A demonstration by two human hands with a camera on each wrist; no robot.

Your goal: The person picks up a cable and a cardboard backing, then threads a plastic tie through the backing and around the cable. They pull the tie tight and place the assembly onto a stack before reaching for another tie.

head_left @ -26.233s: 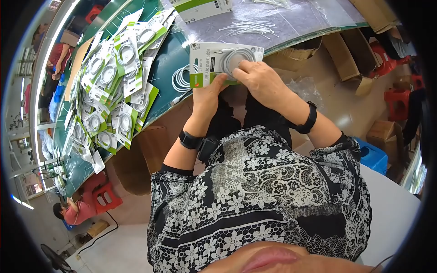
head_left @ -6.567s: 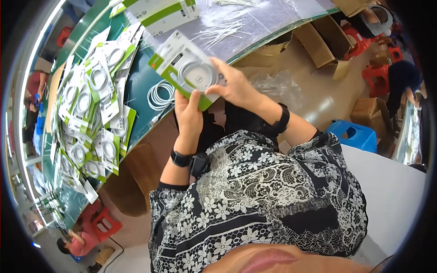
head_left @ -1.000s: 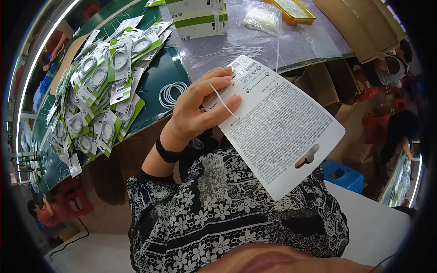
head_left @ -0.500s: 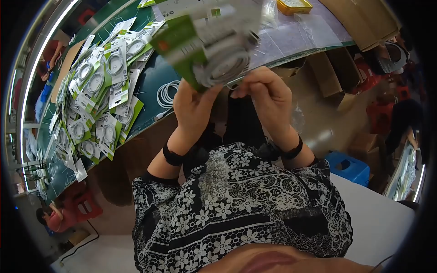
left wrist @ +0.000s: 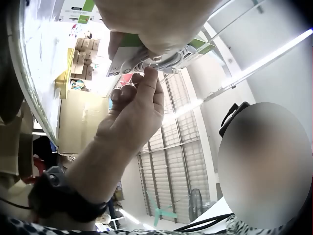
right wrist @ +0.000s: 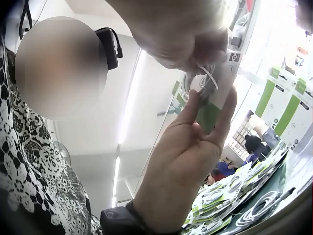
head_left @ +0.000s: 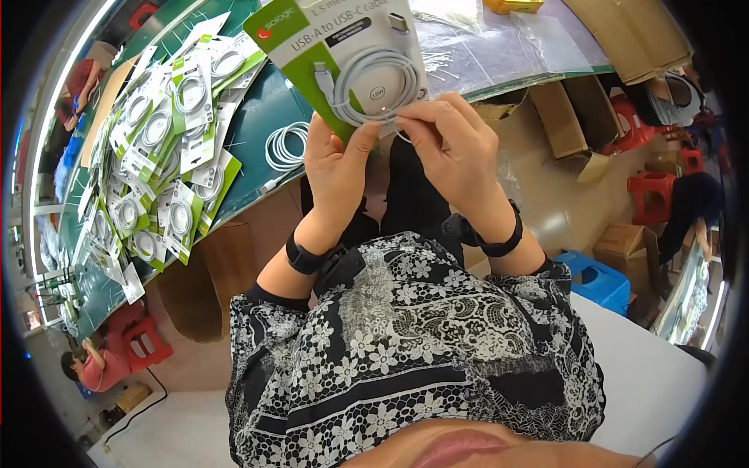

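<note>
A green and white packaging card (head_left: 312, 66) stands front side up in the head view, printed "USB-A to USB-C cable". A white coiled USB cable (head_left: 341, 87) lies on its face. My left hand (head_left: 335, 171) grips the card's lower edge, thumb in front near the coil's bottom. My right hand (head_left: 460, 148) pinches a thin white cable tie (head_left: 402, 136) at the coil's lower right. In the right wrist view the tie (right wrist: 209, 77) crosses the coil, and my left hand (right wrist: 181, 161) holds the card from below.
A heap of carded cables (head_left: 156, 156) covers the left part of the green table (head_left: 250, 148). One loose coiled cable (head_left: 286, 146) lies near its edge. Loose ties (head_left: 441, 64), a yellow tray (head_left: 512, 5) and a cardboard box (head_left: 624, 39) are farther back. A blue stool (head_left: 593, 285) stands right.
The card has turned from its printed back to its front and come to rest before both hands. My right hand has come in to the tie. Long before, another stage showed both hands on a card.
</note>
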